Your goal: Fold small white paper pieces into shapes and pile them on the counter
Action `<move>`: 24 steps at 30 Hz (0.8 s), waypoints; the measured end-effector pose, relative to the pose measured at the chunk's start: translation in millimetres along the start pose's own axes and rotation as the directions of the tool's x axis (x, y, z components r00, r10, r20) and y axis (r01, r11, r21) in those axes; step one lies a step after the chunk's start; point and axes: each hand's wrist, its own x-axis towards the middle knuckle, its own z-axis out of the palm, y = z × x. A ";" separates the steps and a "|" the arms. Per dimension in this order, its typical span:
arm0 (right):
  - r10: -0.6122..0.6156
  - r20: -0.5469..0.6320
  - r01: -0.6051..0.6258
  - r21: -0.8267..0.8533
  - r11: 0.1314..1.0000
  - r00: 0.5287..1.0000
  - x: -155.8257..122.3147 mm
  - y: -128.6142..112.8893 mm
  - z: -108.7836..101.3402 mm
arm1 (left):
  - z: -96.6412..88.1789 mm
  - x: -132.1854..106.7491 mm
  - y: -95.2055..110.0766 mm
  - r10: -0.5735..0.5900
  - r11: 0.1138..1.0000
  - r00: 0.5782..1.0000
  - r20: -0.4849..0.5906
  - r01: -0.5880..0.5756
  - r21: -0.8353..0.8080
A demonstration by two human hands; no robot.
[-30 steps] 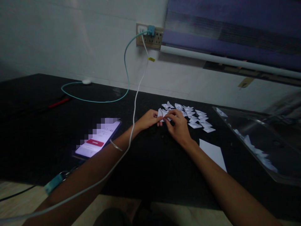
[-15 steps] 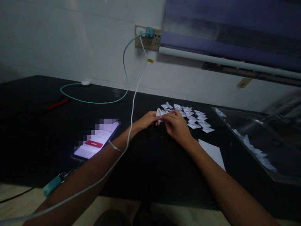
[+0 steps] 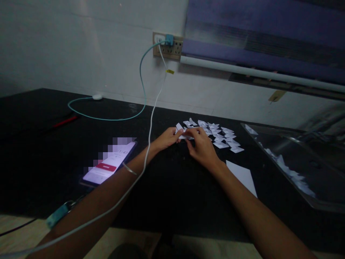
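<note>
Between my two hands is a small white piece of folded paper [image 3: 179, 127], held just above the dark counter. My left hand [image 3: 170, 138] grips its left end, with the thumb laid on top. My right hand [image 3: 201, 144] pinches the other end between bent fingers, which partly cover the paper. Right behind and beside my right hand lie several folded white paper shapes [image 3: 221, 145] in loose rows. A flat white sheet of paper [image 3: 242, 177] rests on the counter by my right forearm.
A lit phone [image 3: 107, 165] lies left of my left forearm. A white cable [image 3: 149, 140] hangs from the wall socket [image 3: 175, 49] across that arm. The sink [image 3: 285, 180] at right has a raised metal rim. A teal cable [image 3: 107, 119] loops at the back.
The paper's left end has tilted and now shows as a flat strip beside my left thumb. My right fingers have shifted slightly along it. The whole view has moved a little.
</note>
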 end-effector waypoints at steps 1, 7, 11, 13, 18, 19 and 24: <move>0.014 -0.026 -0.013 0.065 0.998 1.000 -0.8 -2.3 0.9 | 0.0 -0.3 0.6 0.000 1.000 1.000 -0.016 0.000 -0.002; 0.374 -0.164 -0.276 0.426 0.862 0.913 -1.7 0.1 13.4 | 2.4 -3.1 6.9 0.009 0.999 0.999 -0.035 -0.008 0.036; 0.452 0.039 -0.410 0.498 0.764 0.891 -1.3 8.8 19.8 | 5.0 -4.8 5.6 0.082 0.993 0.996 -0.034 -0.079 0.093; 0.411 0.113 -0.414 0.459 0.786 0.905 -2.2 10.5 21.0 | 5.8 -5.3 2.8 0.126 0.987 0.992 -0.025 -0.123 0.104; 0.395 0.140 -0.417 0.398 0.817 0.908 -3.4 13.8 21.7 | 5.2 -5.0 -0.8 0.133 0.982 0.991 -0.007 -0.131 0.133; 0.405 0.143 -0.426 0.413 0.805 0.903 -3.1 14.7 21.3 | 4.7 -5.0 0.0 0.116 0.987 0.993 -0.006 -0.114 0.115; 0.418 0.150 -0.432 0.511 0.743 0.896 -1.5 17.6 17.0 | 2.6 -6.6 6.8 0.004 1.000 1.000 0.009 -0.004 -0.014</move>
